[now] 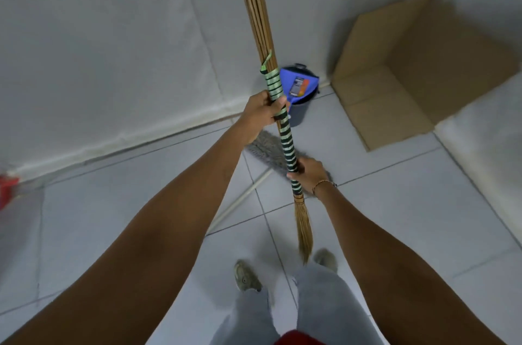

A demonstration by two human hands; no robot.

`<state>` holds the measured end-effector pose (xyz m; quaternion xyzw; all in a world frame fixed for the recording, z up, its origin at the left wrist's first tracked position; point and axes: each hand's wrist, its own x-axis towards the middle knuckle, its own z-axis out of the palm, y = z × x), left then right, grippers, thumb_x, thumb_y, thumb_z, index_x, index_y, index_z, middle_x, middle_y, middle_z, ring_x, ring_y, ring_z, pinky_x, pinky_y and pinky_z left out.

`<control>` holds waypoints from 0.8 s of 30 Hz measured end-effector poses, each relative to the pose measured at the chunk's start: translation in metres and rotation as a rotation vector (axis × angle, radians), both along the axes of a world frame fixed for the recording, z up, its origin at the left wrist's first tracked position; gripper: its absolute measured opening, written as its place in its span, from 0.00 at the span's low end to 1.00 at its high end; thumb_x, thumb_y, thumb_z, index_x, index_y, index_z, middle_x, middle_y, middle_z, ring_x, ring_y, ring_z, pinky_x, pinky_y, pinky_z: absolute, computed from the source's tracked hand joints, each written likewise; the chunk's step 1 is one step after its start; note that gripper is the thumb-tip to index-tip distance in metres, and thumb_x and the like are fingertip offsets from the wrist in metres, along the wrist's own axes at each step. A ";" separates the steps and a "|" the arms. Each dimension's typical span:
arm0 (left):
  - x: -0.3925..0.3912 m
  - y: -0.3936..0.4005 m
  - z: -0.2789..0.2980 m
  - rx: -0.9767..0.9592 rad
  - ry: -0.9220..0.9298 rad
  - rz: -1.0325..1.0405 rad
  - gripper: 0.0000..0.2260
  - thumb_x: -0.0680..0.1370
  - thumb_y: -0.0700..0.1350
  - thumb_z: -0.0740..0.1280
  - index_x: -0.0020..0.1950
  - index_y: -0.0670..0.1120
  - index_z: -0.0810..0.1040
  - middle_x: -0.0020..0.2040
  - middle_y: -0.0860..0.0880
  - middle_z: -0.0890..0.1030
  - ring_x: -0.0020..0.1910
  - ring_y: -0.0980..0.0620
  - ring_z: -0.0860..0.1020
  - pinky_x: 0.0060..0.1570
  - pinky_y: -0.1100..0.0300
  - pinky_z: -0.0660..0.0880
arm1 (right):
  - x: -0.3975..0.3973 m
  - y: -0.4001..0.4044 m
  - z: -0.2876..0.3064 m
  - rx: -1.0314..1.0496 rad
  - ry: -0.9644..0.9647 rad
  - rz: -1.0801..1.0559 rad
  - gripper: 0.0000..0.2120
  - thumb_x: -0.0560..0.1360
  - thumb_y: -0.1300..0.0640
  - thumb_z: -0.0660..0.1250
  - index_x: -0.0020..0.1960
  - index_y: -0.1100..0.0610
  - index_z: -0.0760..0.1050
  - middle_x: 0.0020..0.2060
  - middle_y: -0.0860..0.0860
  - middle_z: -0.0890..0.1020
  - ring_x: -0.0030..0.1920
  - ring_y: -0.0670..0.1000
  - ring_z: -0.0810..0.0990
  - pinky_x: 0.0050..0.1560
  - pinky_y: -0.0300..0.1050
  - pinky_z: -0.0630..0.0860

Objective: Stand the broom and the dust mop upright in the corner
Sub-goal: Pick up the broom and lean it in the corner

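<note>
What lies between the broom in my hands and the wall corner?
In the head view, the blue dustpan sitting in a dark bucket lies between the broom and the corner; the dust mop lies on the floor below.

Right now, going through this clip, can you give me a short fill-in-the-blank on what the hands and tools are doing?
1. Both hands grip the broom by its green-and-black ____ handle.
2. The left hand holds it ____ up than the right hand.
3. The dust mop lies on the ____.
4. The cardboard box by the wall is ____.

Missing words: striped; higher; floor; open
</note>
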<state>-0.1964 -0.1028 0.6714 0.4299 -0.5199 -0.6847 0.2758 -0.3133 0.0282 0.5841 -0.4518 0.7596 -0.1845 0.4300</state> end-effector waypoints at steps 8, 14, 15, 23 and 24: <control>-0.178 0.039 0.025 -0.069 0.025 -0.153 0.09 0.79 0.37 0.60 0.58 0.37 0.70 0.45 0.46 0.79 0.40 0.59 0.81 0.38 0.68 0.80 | -0.161 0.050 0.020 -0.073 0.085 -0.164 0.12 0.68 0.58 0.72 0.49 0.61 0.77 0.48 0.58 0.84 0.51 0.57 0.80 0.45 0.40 0.68; -0.329 0.062 0.037 -0.057 0.101 -0.137 0.06 0.78 0.35 0.61 0.47 0.46 0.69 0.45 0.46 0.80 0.43 0.51 0.79 0.45 0.60 0.80 | -0.303 0.077 0.028 -0.118 0.083 -0.218 0.13 0.68 0.61 0.72 0.52 0.61 0.78 0.49 0.57 0.84 0.46 0.51 0.78 0.47 0.39 0.68; -0.343 0.064 0.039 -0.065 0.099 -0.146 0.05 0.78 0.35 0.61 0.49 0.45 0.69 0.45 0.46 0.80 0.43 0.51 0.79 0.46 0.59 0.80 | -0.319 0.079 0.029 -0.123 0.084 -0.232 0.13 0.68 0.61 0.72 0.52 0.61 0.78 0.50 0.57 0.84 0.46 0.50 0.78 0.47 0.39 0.69; -0.478 0.055 0.058 -0.185 0.042 -0.192 0.11 0.74 0.38 0.68 0.55 0.42 0.72 0.57 0.38 0.80 0.58 0.43 0.78 0.62 0.47 0.75 | -0.453 0.066 0.036 -0.173 0.104 -0.334 0.14 0.66 0.62 0.73 0.52 0.61 0.79 0.49 0.58 0.85 0.51 0.56 0.81 0.56 0.48 0.77; -0.487 0.050 0.057 -0.206 0.033 -0.208 0.11 0.73 0.39 0.70 0.55 0.43 0.74 0.57 0.38 0.80 0.58 0.43 0.79 0.61 0.48 0.76 | -0.460 0.061 0.033 -0.179 0.101 -0.339 0.14 0.66 0.62 0.74 0.51 0.60 0.79 0.49 0.58 0.85 0.51 0.56 0.81 0.55 0.47 0.77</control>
